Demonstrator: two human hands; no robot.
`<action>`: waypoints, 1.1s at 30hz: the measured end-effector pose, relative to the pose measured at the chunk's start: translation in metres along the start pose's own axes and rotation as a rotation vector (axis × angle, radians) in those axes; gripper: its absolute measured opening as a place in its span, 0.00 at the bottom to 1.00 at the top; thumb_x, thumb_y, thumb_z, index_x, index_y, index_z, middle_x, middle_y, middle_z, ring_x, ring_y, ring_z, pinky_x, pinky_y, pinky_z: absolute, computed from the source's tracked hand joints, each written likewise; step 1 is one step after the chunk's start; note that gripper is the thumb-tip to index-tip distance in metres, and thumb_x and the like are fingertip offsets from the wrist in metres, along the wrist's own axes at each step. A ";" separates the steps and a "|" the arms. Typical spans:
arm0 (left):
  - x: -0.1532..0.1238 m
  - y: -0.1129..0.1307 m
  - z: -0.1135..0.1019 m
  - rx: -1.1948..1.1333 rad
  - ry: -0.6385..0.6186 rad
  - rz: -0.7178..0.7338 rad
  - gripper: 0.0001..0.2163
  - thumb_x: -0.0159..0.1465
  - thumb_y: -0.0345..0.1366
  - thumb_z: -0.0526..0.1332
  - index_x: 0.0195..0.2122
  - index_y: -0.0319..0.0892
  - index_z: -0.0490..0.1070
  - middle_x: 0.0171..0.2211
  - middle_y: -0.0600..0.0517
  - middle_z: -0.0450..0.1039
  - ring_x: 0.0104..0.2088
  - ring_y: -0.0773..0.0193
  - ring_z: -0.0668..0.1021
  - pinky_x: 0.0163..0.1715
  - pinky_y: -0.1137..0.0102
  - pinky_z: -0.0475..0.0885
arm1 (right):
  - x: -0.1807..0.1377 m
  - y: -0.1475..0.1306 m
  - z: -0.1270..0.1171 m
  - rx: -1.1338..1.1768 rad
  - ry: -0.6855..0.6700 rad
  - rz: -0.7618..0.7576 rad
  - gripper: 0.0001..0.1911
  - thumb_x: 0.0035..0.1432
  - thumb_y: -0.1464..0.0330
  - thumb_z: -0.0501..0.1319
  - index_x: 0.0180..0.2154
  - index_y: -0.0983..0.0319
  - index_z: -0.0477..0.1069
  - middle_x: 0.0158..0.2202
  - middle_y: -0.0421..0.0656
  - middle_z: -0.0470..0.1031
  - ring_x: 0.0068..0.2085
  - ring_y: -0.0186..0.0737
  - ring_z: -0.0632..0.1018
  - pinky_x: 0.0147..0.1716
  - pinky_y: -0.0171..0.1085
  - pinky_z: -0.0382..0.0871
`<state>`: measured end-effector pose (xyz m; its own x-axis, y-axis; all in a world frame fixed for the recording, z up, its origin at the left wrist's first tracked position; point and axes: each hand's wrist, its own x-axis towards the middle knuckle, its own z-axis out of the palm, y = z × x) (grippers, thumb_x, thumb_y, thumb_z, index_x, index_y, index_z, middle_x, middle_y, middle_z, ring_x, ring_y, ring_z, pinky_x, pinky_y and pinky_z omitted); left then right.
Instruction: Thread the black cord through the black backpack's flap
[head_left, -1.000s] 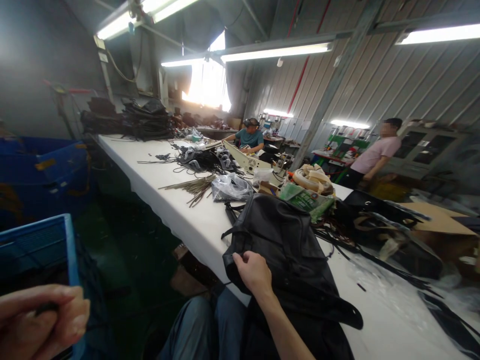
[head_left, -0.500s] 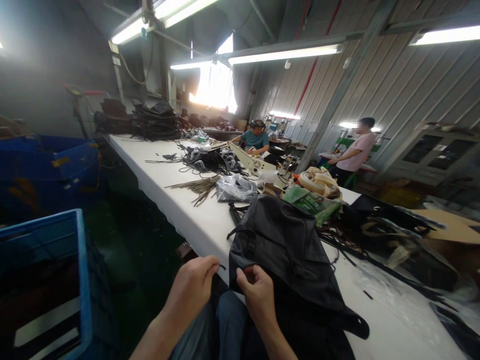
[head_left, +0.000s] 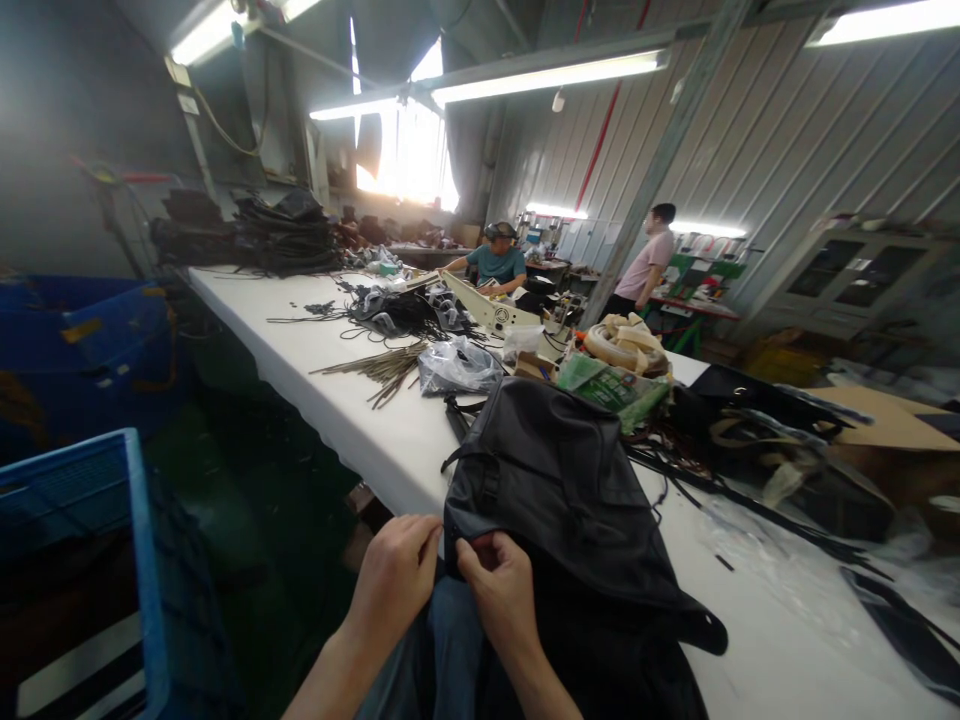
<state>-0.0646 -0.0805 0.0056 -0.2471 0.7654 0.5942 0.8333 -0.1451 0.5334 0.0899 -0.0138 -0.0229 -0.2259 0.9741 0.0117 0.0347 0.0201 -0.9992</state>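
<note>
A black leather-look bag [head_left: 555, 450] with straps and buckles lies on the near edge of the white table. My right hand [head_left: 502, 580] is closed on the bag's lower left corner, thumb and fingers pinching the material. My left hand [head_left: 401, 565] is pinched just left of that corner, fingertips against or very near the bag. The short black strip it held a moment ago is now lost against the dark material. A rounded black tab with a hole [head_left: 705, 625] sticks out at the bag's lower right.
Bundled cords [head_left: 379, 370], a clear plastic bag [head_left: 457, 365] and a green sack [head_left: 607, 385] lie beyond the bag. A blue crate [head_left: 139, 560] stands at left. One co-worker [head_left: 499, 262] sits across the table; another person [head_left: 649, 260] stands farther back.
My left hand has come right, closer to the bag's corner, and the strip's end no longer shows. My right hand keeps its pinch. The standing person has shifted left and turned.
</note>
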 end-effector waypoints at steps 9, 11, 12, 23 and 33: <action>-0.010 -0.004 0.011 -0.029 -0.003 -0.012 0.12 0.76 0.30 0.60 0.43 0.47 0.85 0.36 0.46 0.87 0.37 0.52 0.87 0.40 0.62 0.83 | 0.001 0.002 -0.002 0.038 -0.034 0.019 0.19 0.57 0.53 0.74 0.32 0.63 0.80 0.28 0.46 0.83 0.31 0.45 0.82 0.32 0.38 0.73; -0.011 -0.005 0.014 -0.045 -0.010 -0.019 0.12 0.76 0.31 0.60 0.43 0.47 0.85 0.36 0.46 0.87 0.36 0.52 0.87 0.39 0.62 0.83 | 0.001 0.001 -0.003 0.050 -0.050 0.019 0.20 0.58 0.53 0.74 0.33 0.64 0.80 0.29 0.46 0.84 0.32 0.46 0.82 0.33 0.38 0.75; -0.012 -0.005 0.015 -0.056 -0.015 -0.025 0.12 0.77 0.32 0.60 0.43 0.47 0.85 0.36 0.46 0.87 0.36 0.52 0.87 0.39 0.62 0.82 | 0.001 0.001 -0.004 0.059 -0.065 0.017 0.20 0.58 0.53 0.74 0.35 0.64 0.81 0.30 0.47 0.84 0.33 0.47 0.83 0.35 0.39 0.76; 0.003 -0.014 0.028 -0.289 -0.141 -0.213 0.13 0.76 0.33 0.60 0.43 0.46 0.86 0.41 0.46 0.88 0.41 0.51 0.87 0.45 0.60 0.80 | 0.007 -0.008 0.005 -0.013 -0.092 0.003 0.20 0.61 0.53 0.66 0.36 0.64 0.83 0.32 0.51 0.85 0.33 0.51 0.85 0.33 0.43 0.83; -0.006 -0.046 -0.004 -0.394 -0.096 -0.508 0.22 0.72 0.52 0.66 0.58 0.40 0.81 0.43 0.45 0.85 0.34 0.53 0.86 0.37 0.58 0.82 | -0.027 -0.058 -0.099 -0.246 0.165 -0.104 0.27 0.69 0.42 0.65 0.48 0.59 0.80 0.38 0.48 0.86 0.30 0.43 0.83 0.30 0.39 0.83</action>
<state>-0.1033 -0.0807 -0.0203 -0.5022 0.8493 0.1628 0.3760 0.0450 0.9255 0.1900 -0.0191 0.0386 -0.0799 0.9870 0.1393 0.2589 0.1555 -0.9533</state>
